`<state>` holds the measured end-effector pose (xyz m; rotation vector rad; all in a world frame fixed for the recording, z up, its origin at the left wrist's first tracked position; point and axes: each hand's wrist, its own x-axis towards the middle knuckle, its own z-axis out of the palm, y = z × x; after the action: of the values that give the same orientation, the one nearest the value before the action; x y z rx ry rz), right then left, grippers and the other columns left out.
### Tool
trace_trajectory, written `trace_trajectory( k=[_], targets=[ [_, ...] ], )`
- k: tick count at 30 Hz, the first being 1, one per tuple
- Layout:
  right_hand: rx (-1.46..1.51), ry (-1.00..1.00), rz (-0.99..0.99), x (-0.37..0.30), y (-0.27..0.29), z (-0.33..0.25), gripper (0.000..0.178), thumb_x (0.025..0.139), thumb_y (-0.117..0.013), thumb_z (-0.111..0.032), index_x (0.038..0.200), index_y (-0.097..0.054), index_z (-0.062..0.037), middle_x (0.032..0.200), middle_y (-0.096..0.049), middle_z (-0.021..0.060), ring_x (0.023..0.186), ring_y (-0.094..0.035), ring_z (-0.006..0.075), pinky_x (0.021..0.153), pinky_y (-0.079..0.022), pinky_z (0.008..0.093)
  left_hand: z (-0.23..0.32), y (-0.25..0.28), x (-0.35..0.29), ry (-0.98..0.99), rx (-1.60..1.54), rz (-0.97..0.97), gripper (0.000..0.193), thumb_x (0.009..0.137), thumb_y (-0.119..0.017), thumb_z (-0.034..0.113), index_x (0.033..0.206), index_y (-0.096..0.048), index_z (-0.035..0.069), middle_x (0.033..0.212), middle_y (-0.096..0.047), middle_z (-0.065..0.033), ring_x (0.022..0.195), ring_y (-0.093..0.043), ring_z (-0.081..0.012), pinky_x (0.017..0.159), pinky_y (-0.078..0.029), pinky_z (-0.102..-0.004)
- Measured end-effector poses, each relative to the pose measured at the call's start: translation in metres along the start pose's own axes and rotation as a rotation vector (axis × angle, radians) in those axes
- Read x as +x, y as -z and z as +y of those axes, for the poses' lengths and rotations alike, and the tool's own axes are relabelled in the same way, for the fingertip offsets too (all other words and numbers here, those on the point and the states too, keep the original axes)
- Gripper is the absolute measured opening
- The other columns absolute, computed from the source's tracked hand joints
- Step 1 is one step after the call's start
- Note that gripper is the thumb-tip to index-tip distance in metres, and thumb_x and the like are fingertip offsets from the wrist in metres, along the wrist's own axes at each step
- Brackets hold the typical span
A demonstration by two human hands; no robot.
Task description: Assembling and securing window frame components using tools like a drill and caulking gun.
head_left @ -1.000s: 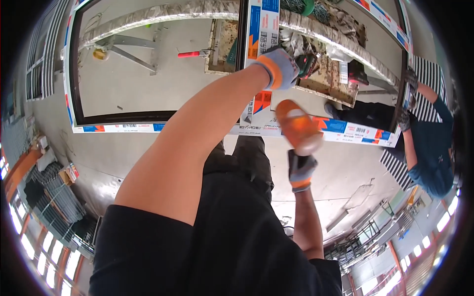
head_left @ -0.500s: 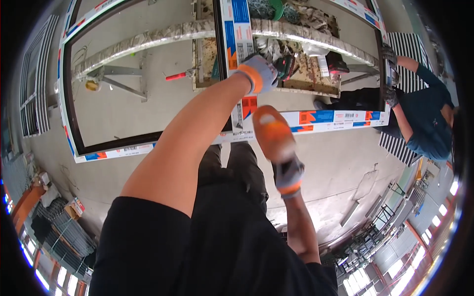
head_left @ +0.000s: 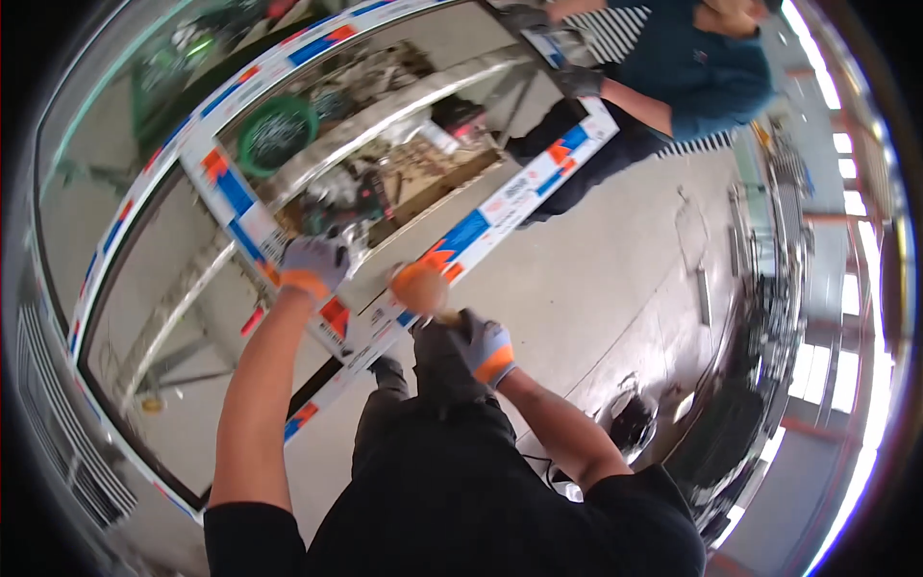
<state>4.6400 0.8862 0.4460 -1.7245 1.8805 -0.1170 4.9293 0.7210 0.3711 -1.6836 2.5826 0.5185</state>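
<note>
A large window frame (head_left: 505,207), its white profiles covered in printed film, lies across supports in front of me. My left hand (head_left: 315,266), in a grey and orange glove, is closed on the frame's middle bar (head_left: 229,190). My right hand (head_left: 486,348), gloved alike, grips the handle of a mallet. The orange-brown mallet head (head_left: 419,288) is at the near rail, just right of where the middle bar meets it. It is slightly blurred, and whether it touches the rail I cannot tell.
A co-worker's dark-gloved hand (head_left: 581,81) rests on the frame's far right corner. Under the frame are a silvery wrapped beam (head_left: 385,120), a tray (head_left: 437,197) of tools and scraps, and a green tub (head_left: 277,135) of small metal parts. Stacked profiles (head_left: 760,337) stand at right.
My view has turned, so the frame now slants across it. The mallet head has come from nearer my body to the near rail. My left hand stays on the middle bar.
</note>
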Motion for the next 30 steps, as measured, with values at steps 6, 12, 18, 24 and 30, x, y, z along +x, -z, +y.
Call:
trace_trajectory(
  k=[6,12,18,24,30],
  targets=[
    [0.387,-0.431,0.488,0.106,0.097,0.154,0.04,0.092,-0.059,-0.043,0.086,-0.063,-0.0028,0.063,-0.062,0.0182,0.058,-0.063,0.0369,0.055,-0.047,0.0451,0.002,-0.027,0.008,-0.072,0.019,0.203,0.031,0.081,-0.063,0.034,0.096,-0.067,0.007,0.089,-0.068,-0.0147,0.086,-0.064,-0.0317,0.082,-0.047,-0.0449],
    [0.283,-0.268,0.881,0.19,0.206,0.189,0.03,0.094,-0.057,-0.031,0.091,-0.06,-0.0017,0.079,-0.062,0.0268,0.078,-0.06,0.047,0.063,-0.046,0.0483,-0.008,-0.023,-0.007,-0.118,0.134,0.366,0.029,0.078,-0.065,0.033,0.092,-0.066,0.008,0.09,-0.067,-0.0138,0.083,-0.063,-0.0323,0.083,-0.046,-0.0447],
    [0.008,-0.393,0.66,0.224,0.216,0.256,0.037,0.094,-0.053,-0.038,0.095,-0.062,-0.0024,0.085,-0.066,0.0259,0.084,-0.063,0.0445,0.071,-0.05,0.0514,0.011,-0.007,0.013,-0.085,0.149,0.232,0.023,0.075,-0.063,0.033,0.079,-0.064,0.01,0.082,-0.064,-0.0106,0.079,-0.062,-0.0322,0.076,-0.047,-0.0447],
    [0.03,-0.321,0.366,0.255,0.236,0.225,0.041,0.091,-0.058,-0.042,0.1,-0.066,-0.0026,0.086,-0.067,0.0238,0.085,-0.065,0.0419,0.074,-0.05,0.0483,0.025,0.021,0.024,0.034,0.135,-0.132,0.026,0.078,-0.056,0.038,0.072,-0.064,0.014,0.076,-0.065,-0.0093,0.075,-0.064,-0.0299,0.071,-0.047,-0.0435],
    [0.134,-0.033,0.426,0.419,0.223,0.172,0.042,0.09,-0.063,-0.044,0.091,-0.068,-0.0019,0.06,-0.062,0.0115,0.05,-0.061,0.0208,0.051,-0.048,0.0364,0.015,0.021,0.014,0.061,0.111,-0.142,0.024,0.079,-0.057,0.037,0.076,-0.064,0.014,0.079,-0.063,-0.0083,0.076,-0.063,-0.0286,0.072,-0.046,-0.043]
  ],
)
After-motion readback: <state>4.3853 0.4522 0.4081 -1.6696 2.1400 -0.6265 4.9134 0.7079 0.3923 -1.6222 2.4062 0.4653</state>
